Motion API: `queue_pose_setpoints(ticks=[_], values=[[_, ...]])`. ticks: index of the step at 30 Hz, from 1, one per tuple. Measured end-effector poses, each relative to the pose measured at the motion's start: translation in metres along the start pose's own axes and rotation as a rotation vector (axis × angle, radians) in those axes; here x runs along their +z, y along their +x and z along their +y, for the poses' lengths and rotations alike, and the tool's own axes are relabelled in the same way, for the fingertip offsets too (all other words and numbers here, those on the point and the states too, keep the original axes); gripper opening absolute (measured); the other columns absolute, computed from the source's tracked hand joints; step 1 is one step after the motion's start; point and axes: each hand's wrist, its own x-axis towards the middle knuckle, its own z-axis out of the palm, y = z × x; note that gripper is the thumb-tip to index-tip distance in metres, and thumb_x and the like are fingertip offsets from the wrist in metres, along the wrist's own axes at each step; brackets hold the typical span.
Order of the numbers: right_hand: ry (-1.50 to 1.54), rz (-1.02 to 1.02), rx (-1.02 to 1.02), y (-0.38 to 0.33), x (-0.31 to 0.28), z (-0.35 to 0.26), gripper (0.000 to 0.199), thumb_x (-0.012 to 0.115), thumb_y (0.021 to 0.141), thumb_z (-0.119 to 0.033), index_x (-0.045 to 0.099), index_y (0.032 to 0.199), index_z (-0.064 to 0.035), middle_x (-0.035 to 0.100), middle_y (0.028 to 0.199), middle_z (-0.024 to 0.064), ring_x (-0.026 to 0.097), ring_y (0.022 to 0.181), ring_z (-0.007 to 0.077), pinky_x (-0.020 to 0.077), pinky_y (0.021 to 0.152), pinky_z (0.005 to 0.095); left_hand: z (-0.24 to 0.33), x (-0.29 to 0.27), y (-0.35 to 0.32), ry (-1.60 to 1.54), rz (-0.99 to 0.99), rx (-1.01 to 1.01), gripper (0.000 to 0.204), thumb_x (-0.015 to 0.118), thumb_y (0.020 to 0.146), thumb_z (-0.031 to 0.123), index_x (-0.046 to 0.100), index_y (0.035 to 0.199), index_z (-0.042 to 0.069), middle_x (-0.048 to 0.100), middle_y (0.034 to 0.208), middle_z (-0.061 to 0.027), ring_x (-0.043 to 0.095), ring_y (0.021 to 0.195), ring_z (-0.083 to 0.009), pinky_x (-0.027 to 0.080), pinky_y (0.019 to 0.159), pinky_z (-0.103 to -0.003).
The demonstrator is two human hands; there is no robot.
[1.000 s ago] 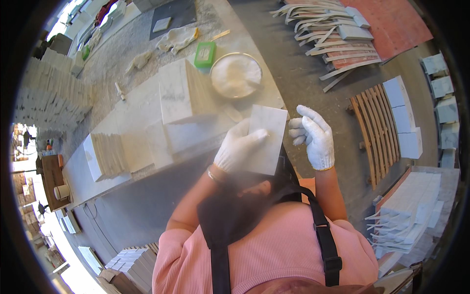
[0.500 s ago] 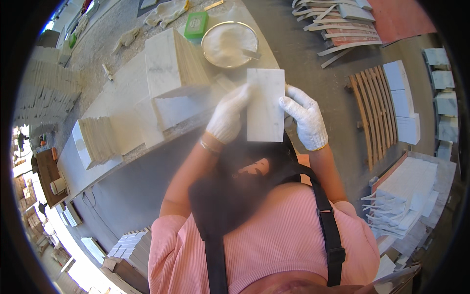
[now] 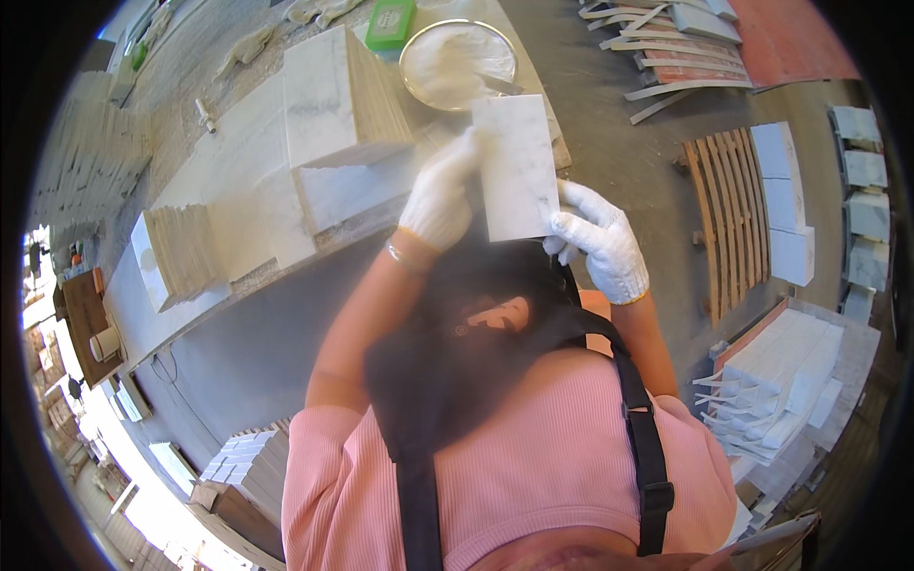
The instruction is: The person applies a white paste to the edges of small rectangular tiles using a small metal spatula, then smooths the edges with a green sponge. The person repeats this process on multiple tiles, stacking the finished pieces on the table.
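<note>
The tile [image 3: 519, 167] sits between left grip [image 3: 441, 198] and right grip [image 3: 604, 244], each pinching an edge.

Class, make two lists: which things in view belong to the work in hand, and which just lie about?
Work in hand:
tile, in the left hand
right hand, at the tile's edge
perhaps the large tile stack and bowl

Probably lying about:
green box
pallet
pale strips

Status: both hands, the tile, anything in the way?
Left hand grips tile by its left edge. Right hand at tile's right edge, grip unclear. Bowl of white material just past tile's top; nothing visibly blocking.
</note>
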Motion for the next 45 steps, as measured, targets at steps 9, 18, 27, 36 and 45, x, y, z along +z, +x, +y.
queue_pose_setpoints(ticks=[9,18,27,36,45], values=[[-0.016,-0.023,0.015,-0.005,-0.028,0.008,0.06,0.068,0.097,-0.02,0.053,0.149,0.006,0.077,0.11,0.0149,0.072,0.082,0.0161,0.0543,0.064,0.0265,-0.005,0.0,0.005,-0.019,-0.006,0.026,0.037,0.069,0.105,0.024,0.066,0.135,0.004,0.069,0.131,-0.0051,0.063,0.121,-0.0199,0.05,0.109,-0.039],[0.056,0.024,-0.083,0.003,-0.032,0.01,0.055,0.056,0.108,-0.028,0.052,0.148,0.0088,0.077,0.107,0.0181,0.073,0.08,0.0175,0.0548,0.063,0.0267,-0.01,-0.006,0.004,0.083,-0.021,0.009,0.041,0.059,0.109,0.025,0.061,0.141,-0.002,0.065,0.138,-0.0078,0.06,0.128,-0.0195,0.045,0.114,-0.037],[0.122,0.005,-0.065,0.013,-0.022,0.013,0.052,0.059,0.108,-0.033,0.059,0.144,0.0043,0.077,0.102,0.0097,0.07,0.072,0.0131,0.0541,0.063,0.0262,-0.009,-0.007,0.003,0.223,-0.094,-0.005,0.046,0.052,0.113,0.03,0.058,0.144,-0.003,0.064,0.14,-0.0084,0.06,0.128,-0.0186,0.045,0.113,-0.036],[0.057,0.005,-0.117,0.013,-0.004,0.001,0.046,0.065,0.102,-0.025,0.065,0.138,0.0047,0.074,0.108,0.0058,0.066,0.089,0.0097,0.0531,0.077,0.0253,-0.01,0.002,-0.002,0.127,-0.087,-0.075,0.048,0.052,0.112,0.03,0.055,0.147,-0.003,0.062,0.144,-0.0097,0.059,0.131,-0.0195,0.045,0.114,-0.037],[0.055,0.008,-0.083,0.011,-0.005,0.001,0.043,0.067,0.1,-0.022,0.067,0.135,0.0048,0.074,0.112,0.007,0.067,0.099,0.0126,0.0534,0.089,0.029,-0.015,-0.007,0.0,0.167,-0.11,-0.067,0.048,0.052,0.112,0.029,0.055,0.148,-0.003,0.062,0.144,-0.01,0.059,0.13,-0.0197,0.044,0.115,-0.036]])
